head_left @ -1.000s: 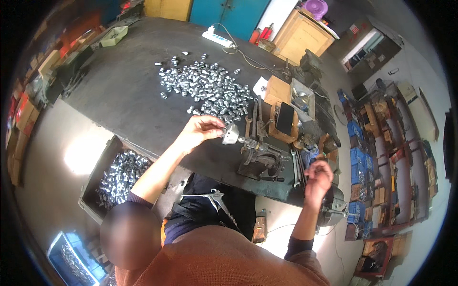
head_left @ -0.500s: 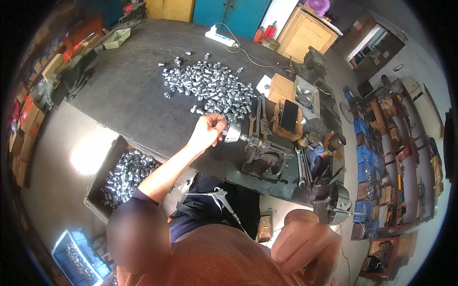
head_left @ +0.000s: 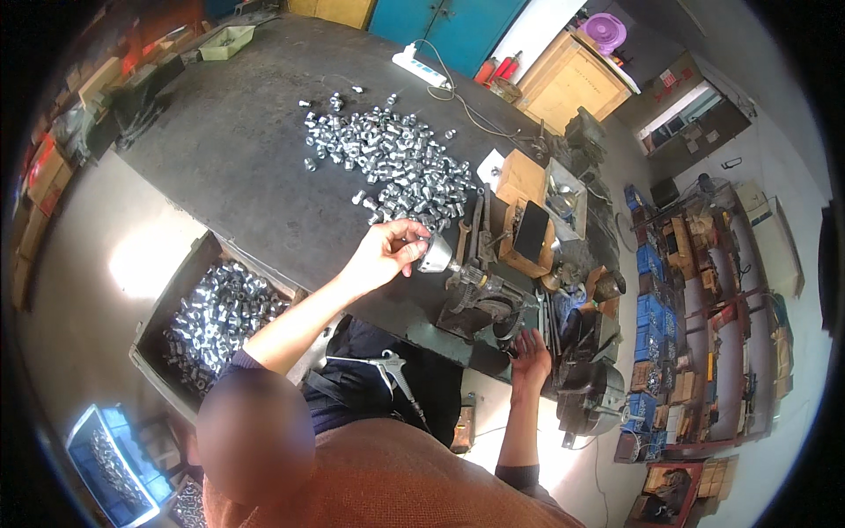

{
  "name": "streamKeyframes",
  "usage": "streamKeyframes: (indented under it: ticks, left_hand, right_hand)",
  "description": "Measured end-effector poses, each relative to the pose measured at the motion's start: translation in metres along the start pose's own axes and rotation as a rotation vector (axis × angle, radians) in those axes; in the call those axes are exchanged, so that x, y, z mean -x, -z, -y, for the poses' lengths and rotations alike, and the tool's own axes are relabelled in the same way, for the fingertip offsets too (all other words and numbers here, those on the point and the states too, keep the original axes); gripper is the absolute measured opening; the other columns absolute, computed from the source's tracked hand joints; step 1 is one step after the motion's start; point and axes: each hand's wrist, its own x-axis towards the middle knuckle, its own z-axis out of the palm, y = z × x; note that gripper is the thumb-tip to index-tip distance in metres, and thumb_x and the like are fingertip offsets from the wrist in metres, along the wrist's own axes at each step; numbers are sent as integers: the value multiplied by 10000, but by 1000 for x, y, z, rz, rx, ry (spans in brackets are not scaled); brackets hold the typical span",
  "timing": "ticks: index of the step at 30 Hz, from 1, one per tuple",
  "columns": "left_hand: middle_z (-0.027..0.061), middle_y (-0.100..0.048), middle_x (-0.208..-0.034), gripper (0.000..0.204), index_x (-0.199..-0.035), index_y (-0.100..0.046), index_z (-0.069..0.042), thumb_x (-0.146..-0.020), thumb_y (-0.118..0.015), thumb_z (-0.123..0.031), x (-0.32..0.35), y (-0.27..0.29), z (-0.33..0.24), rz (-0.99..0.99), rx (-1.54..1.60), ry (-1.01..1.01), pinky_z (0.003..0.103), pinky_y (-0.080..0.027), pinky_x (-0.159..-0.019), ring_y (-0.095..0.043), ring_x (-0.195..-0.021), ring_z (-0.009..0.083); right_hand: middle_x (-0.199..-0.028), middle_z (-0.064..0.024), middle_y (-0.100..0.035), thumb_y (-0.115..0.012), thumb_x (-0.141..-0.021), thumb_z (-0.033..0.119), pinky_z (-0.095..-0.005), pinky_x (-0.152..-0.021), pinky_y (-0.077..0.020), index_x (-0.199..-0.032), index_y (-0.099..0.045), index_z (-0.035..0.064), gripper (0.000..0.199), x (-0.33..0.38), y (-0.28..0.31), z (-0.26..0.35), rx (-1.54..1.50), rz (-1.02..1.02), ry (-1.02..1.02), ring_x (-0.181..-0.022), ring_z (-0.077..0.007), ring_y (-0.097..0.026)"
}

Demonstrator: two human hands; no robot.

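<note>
A small dark bench machine [head_left: 471,304] with a gear and a spindle stands at the table's front edge. A silver cone-shaped chuck [head_left: 435,254] is on its left end. My left hand [head_left: 387,253] is closed at the chuck's face, thumb and fingers pinched together; whatever is between them is hidden. My right hand [head_left: 531,359] is raised at the machine's right end, fingers apart, beside a dark round part [head_left: 508,329]. Just beyond my left hand spreads a heap of shiny metal fittings [head_left: 396,163].
A crate [head_left: 145,330] of similar fittings stands below the table at left. An air blow gun [head_left: 392,365] lies across my lap. Wrenches [head_left: 480,220] and a wooden box [head_left: 526,251] sit right of the chuck. A bench vise [head_left: 594,396] is at the right corner.
My right hand has come up from low at the right to the machine's right end, its fingers opening. My left hand stays at the chuck. The view has shifted slightly.
</note>
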Motion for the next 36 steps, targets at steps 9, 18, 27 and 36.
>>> streamKeyframes:
  ticks: [9,18,27,36]
  left_hand:
    - [-7,-493,-570,233,-969,-553,-3,-884,-557,-220,-9,-11,-5,-122,13,161,182,-303,-332,-388,-390,37]
    - [19,-499,-562,294,-1004,-545,21,-880,-553,-246,-9,-3,-8,-118,78,243,198,-317,-329,-412,-368,58]
    - [44,-542,-617,222,-961,-575,28,-869,-551,-173,-1,-4,-10,-134,226,230,204,-393,-355,-488,-445,73]
    - [37,-580,-703,238,-997,-571,3,-856,-575,-189,18,32,-16,-145,72,205,194,-413,-397,-506,-455,72]
  right_hand:
    - [-765,-51,-502,-393,-770,167,-224,-507,-343,-982,-546,2,309,-74,-23,-18,-181,-120,-165,-548,-114,-357]
    - [-621,3,-462,-499,-762,127,-212,-500,-347,-797,-552,36,111,-69,-99,50,-42,87,150,-519,-95,-405]
    - [-521,39,-246,-452,-801,128,-204,-347,-158,-793,-511,30,115,0,-11,25,-225,240,126,-419,-54,-206]
    - [-593,16,-397,-429,-809,121,-230,-441,-271,-846,-553,51,147,-93,-79,31,158,159,363,-523,-74,-361]
